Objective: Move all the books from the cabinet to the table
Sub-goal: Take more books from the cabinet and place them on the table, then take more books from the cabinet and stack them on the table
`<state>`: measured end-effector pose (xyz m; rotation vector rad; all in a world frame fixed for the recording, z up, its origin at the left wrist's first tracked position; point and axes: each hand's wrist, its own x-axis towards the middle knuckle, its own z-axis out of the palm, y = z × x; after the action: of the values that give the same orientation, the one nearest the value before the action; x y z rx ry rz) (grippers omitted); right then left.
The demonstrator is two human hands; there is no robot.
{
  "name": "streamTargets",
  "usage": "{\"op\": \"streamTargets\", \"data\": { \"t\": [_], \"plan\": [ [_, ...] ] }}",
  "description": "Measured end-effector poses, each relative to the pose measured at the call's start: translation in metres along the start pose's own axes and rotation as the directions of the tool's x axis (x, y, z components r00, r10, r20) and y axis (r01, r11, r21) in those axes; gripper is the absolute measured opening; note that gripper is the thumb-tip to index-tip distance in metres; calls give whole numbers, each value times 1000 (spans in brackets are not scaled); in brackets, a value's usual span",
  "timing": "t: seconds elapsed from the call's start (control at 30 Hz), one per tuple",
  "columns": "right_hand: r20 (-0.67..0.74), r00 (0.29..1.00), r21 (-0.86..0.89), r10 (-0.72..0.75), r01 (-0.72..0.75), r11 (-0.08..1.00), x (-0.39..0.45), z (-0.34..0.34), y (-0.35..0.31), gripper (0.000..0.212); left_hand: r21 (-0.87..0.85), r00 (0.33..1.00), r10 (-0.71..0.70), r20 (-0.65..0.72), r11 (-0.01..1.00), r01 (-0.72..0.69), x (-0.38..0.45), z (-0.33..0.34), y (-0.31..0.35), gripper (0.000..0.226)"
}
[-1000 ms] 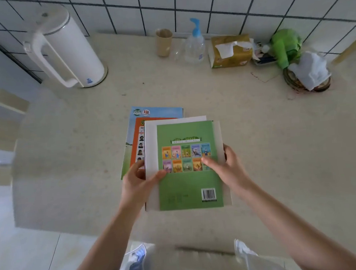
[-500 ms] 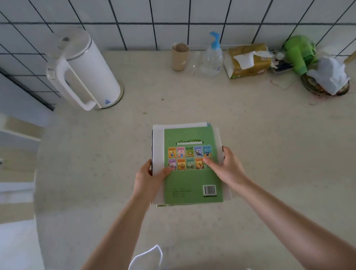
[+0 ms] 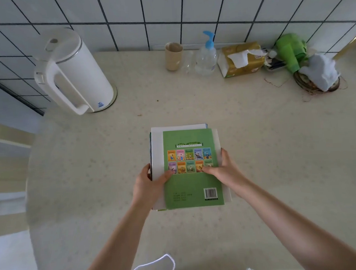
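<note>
We see the stack of books [image 3: 190, 167] lying on the counter [image 3: 278, 149], well in front of the white kettle [image 3: 73, 72]. Our left hand [image 3: 148, 183] pinches its left edge, thumb on top; our right hand [image 3: 223, 169] grips its right edge.

Around the stack of books [image 3: 192, 169] the table [image 3: 267, 150] lies bare on both sides, so my left hand [image 3: 147, 183] and right hand [image 3: 225, 169] have open room to draw back toward me or swing outward. Obstacles sit only along the tiled wall: the white kettle [image 3: 73, 72] at the far left, then the beige cup [image 3: 173, 55], the pump bottle [image 3: 207, 59] and the tissue pack [image 3: 241, 60], with a green toy [image 3: 291, 50] and a white cloth [image 3: 320, 72] crowding the far right corner. A wide strip of bare top separates that row from the books
</note>
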<state>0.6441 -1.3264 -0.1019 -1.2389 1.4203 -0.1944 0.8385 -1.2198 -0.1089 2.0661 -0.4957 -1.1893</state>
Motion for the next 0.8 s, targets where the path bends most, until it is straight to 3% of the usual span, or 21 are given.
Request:
{"op": "streamTargets", "data": {
  "t": [0.17,0.3,0.43,0.53,0.67,0.8],
  "plan": [
    [1,999,-88,-43,43,995,-9,2,-2,60,232,999,25,-40,973,-15,2,0,-4,64],
    [-27,997,-135,-69,65,989,-25,1,-3,75,352,1000,27,-13,936,-21,-2,0,3,57],
    [-100,988,-247,-117,90,965,-45,-3,3,63,377,999,48,14,925,-50,-11,-3,15,60],
    [-208,959,-313,-190,119,942,-64,-10,13,58,434,980,198,-15,884,-172,-19,-11,29,66],
    [-340,894,-335,-291,175,926,-103,-21,32,51,460,875,484,17,773,-437,-43,5,48,62],
    [-442,834,-378,-330,161,912,-147,-36,63,47,327,679,713,173,609,-723,-78,53,53,44]
  ]
}}
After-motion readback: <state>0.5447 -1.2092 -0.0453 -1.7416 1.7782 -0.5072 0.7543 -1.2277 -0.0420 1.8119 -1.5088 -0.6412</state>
